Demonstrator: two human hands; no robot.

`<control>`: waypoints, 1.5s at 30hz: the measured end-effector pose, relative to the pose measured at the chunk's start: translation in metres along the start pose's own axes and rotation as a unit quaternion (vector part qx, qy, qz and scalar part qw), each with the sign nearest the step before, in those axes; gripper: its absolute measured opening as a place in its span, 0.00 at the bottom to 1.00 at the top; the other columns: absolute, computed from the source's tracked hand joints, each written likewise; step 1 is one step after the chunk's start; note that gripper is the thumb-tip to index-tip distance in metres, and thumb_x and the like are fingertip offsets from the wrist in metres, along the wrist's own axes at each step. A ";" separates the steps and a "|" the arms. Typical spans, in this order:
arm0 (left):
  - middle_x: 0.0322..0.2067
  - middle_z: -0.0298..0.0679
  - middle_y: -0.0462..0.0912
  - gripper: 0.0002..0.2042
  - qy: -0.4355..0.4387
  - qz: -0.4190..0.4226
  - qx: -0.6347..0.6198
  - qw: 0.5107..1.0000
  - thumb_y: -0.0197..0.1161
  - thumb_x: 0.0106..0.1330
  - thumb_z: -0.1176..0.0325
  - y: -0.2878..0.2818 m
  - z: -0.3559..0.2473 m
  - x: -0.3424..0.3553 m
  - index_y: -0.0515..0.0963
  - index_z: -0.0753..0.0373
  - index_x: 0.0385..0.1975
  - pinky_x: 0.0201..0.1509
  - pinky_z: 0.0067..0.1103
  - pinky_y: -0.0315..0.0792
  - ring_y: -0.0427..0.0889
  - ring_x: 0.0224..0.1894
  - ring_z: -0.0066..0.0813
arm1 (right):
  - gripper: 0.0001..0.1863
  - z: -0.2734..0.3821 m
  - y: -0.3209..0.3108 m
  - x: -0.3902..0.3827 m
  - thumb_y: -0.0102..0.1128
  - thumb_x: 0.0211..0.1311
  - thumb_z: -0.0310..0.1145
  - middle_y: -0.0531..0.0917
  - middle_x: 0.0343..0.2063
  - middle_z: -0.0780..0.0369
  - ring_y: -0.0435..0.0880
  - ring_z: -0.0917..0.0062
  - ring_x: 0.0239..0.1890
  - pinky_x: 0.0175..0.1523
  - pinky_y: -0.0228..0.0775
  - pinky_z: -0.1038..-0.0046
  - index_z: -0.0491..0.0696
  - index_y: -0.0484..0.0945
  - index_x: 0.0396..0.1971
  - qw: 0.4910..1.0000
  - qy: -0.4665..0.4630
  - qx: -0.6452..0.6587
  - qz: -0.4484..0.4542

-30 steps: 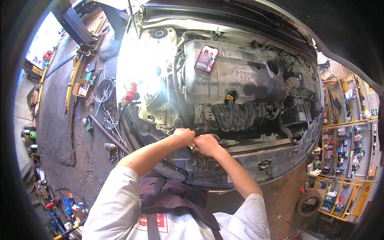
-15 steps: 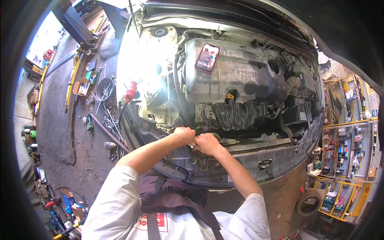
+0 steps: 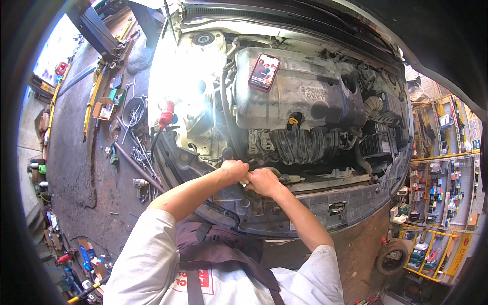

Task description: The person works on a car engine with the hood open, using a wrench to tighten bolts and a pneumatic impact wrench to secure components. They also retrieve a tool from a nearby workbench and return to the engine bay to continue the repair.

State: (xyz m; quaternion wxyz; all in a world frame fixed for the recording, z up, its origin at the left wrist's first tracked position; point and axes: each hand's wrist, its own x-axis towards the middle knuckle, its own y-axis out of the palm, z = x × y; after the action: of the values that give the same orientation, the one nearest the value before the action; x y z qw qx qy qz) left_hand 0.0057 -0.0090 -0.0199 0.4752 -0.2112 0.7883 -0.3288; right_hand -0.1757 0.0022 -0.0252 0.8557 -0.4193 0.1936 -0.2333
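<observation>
At the front left edge of an open engine bay, my left hand [image 3: 235,172] and my right hand [image 3: 262,182] meet, fingers closed together. A small pale bit shows between them; its kind is hidden by my fingers. Just beyond the left hand is a round black cap [image 3: 227,153]. To the right of my right hand lies a pale fitting [image 3: 292,179] along the front crossmember [image 3: 330,183]. Farther back sits the grey, dusty engine cover [image 3: 305,76], with a phone [image 3: 264,72] in a red case lying on it, its screen lit.
A red-handled work lamp [image 3: 166,116] shines on the left fender. On the floor to the left are a round bowl of tools [image 3: 134,112], an impact wrench [image 3: 140,183] and an open carton [image 3: 104,109]. Yellow shelving [image 3: 442,157] and a tire [image 3: 392,256] stand on the right.
My hands stay together at nearly the same place, with only a slight shift. The picture on the phone screen differs a little.
</observation>
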 end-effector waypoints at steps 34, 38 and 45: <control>0.36 0.47 0.87 0.10 0.011 -0.033 -0.001 0.999 0.63 0.58 0.69 0.001 -0.001 -0.002 0.80 0.61 0.40 0.43 0.37 0.80 0.87 0.41 0.47 | 0.20 0.031 0.004 -0.002 0.66 0.55 0.36 0.84 0.35 0.49 0.84 0.52 0.41 0.45 0.76 0.53 0.45 0.75 0.46 0.994 0.110 0.005 0.007; 0.36 0.47 0.87 0.11 0.015 -0.064 -0.014 0.998 0.61 0.60 0.68 0.005 0.000 -0.002 0.81 0.60 0.41 0.44 0.38 0.80 0.87 0.42 0.47 | 0.17 0.033 0.008 -0.001 0.65 0.57 0.36 0.84 0.36 0.50 0.84 0.53 0.41 0.45 0.76 0.53 0.44 0.75 0.44 0.993 0.117 -0.018 0.002; 0.37 0.47 0.87 0.10 0.020 -0.066 -0.016 0.997 0.62 0.59 0.68 0.001 -0.001 -0.005 0.82 0.59 0.40 0.46 0.37 0.80 0.87 0.43 0.47 | 0.16 0.042 0.016 -0.001 0.63 0.58 0.35 0.83 0.35 0.51 0.84 0.53 0.40 0.43 0.75 0.51 0.45 0.76 0.44 0.986 0.156 -0.037 -0.041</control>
State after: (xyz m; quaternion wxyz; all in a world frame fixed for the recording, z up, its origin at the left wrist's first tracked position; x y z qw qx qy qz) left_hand 0.0071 -0.0042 -0.0173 0.4329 -0.2636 0.7871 -0.3515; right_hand -0.1507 0.0384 -0.0136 0.7889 -0.4164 0.3160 -0.3232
